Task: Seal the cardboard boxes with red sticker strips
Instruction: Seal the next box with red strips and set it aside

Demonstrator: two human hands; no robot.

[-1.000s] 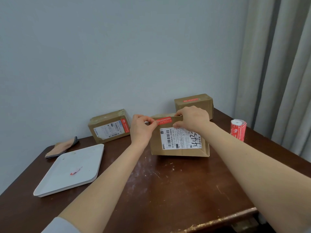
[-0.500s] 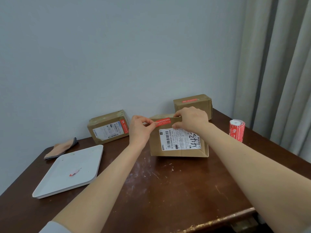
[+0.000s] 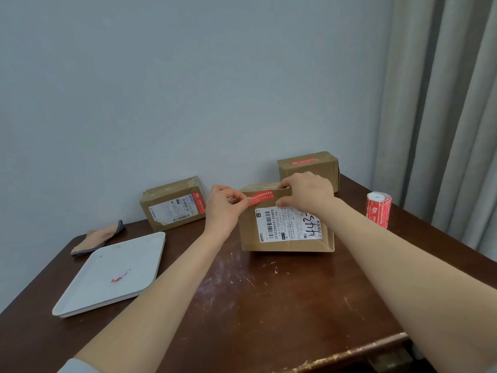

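at the centre of the frame the left hand (image 3: 224,204) pinches the left end of a red sticker strip (image 3: 261,197), and the right hand (image 3: 305,193) grips the top front edge of the middle cardboard box (image 3: 286,224), fingers curled over the flap and thumb pressed on the front face just beside the strip's right end. the strip lies along the box's upper front edge, above the white shipping label (image 3: 289,224), tilted a little up to the right. i'd say the risk is a crooked or wrinkled seal: if the left end is laid down before the strip is pulled taut, it may crease or miss the flap seam. the box could also slide on the dark worktop (image 3: 269,305) if the right hand eases off. two other boxes, upper left (image 3: 173,205) and upper right (image 3: 309,164), already carry red strips; the sticker roll (image 3: 378,210) stands at right.
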